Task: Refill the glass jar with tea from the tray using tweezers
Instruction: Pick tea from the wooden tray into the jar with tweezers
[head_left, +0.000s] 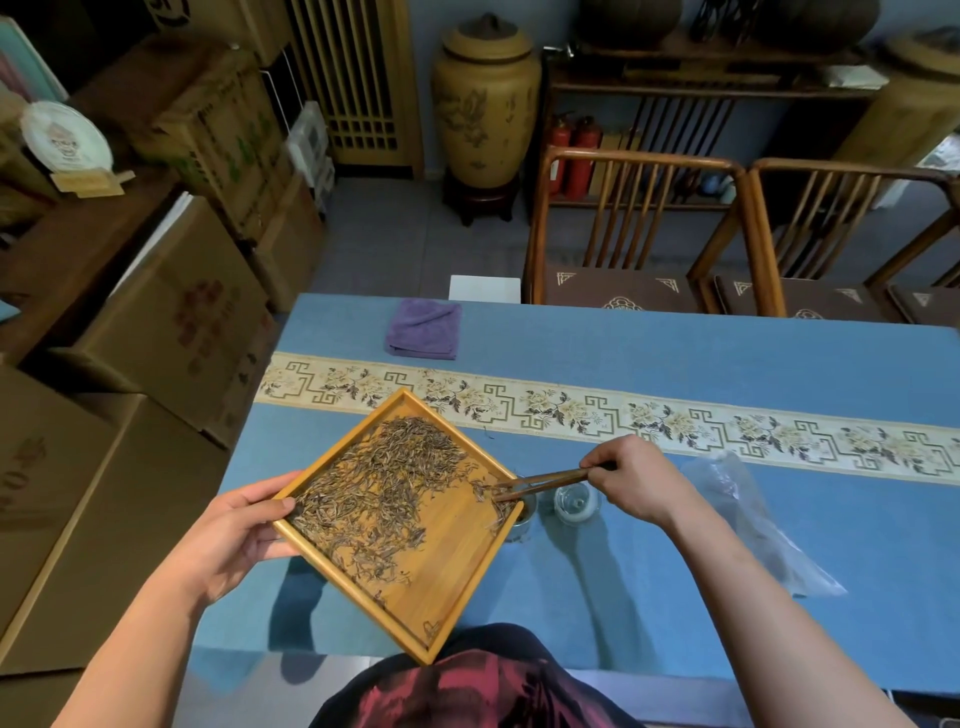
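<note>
Wooden tray (457, 566): held tilted above the blue desk (675, 561) by the left hand (236, 535), fingers clamped on its left corner; held loose tea (384, 493). Right hand (636, 480): fingers pinched wooden tweezers (540, 483), tips at the tray's right corner, over the glass jar (522, 522), largely hidden. Glass lid (574, 504) just beside.

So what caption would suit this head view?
Left hand tilts tea tray; right hand sweeps leaves with tweezers toward jar.

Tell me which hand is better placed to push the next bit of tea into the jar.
Right. The right hand holds the tweezers, tips on tea at the tray corner over the jar. The left hand grips the tray.
</note>
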